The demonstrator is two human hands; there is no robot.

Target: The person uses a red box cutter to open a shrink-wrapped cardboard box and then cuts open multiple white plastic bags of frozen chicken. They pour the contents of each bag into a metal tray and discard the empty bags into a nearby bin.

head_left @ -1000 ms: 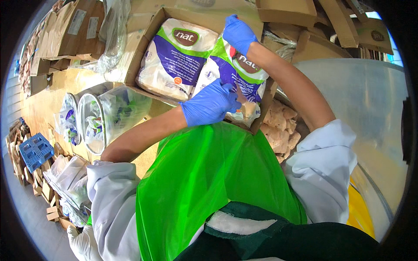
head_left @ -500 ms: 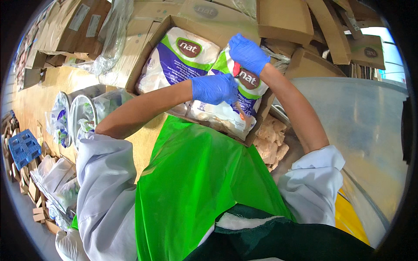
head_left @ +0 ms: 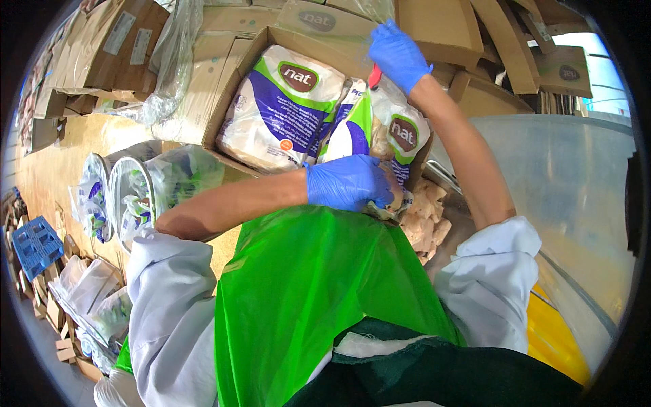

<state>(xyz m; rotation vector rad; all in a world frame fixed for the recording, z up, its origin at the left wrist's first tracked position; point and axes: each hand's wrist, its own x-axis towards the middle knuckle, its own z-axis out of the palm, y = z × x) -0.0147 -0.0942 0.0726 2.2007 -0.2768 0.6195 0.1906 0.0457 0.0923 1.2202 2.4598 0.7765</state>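
An open cardboard box (head_left: 224,102) holds printed white, purple and green plastic bags. The left plastic bag (head_left: 274,112) lies flat and looks whole. The right plastic bag (head_left: 405,136) is slit and gapes, showing pale, meat-like pieces inside. My blue-gloved left hand (head_left: 349,182) is closed on the near end of that slit bag. Above its far end, my blue-gloved right hand (head_left: 399,57) is closed round a small red cutter (head_left: 374,76); its blade cannot be made out.
Pale pink meat pieces (head_left: 426,220) lie in a metal container right of the box. A large translucent tub (head_left: 542,183) stands at the right. Flattened cartons (head_left: 441,30) are piled behind. Hoop-mouthed bags (head_left: 132,197) hold plastic wrappers at the left, beyond which lies a blue pallet (head_left: 38,243).
My right hand has moved up and away with the red cutter. The right bag now gapes along a slit and is tilted. My left hand has shifted nearer my apron, gripping the bag.
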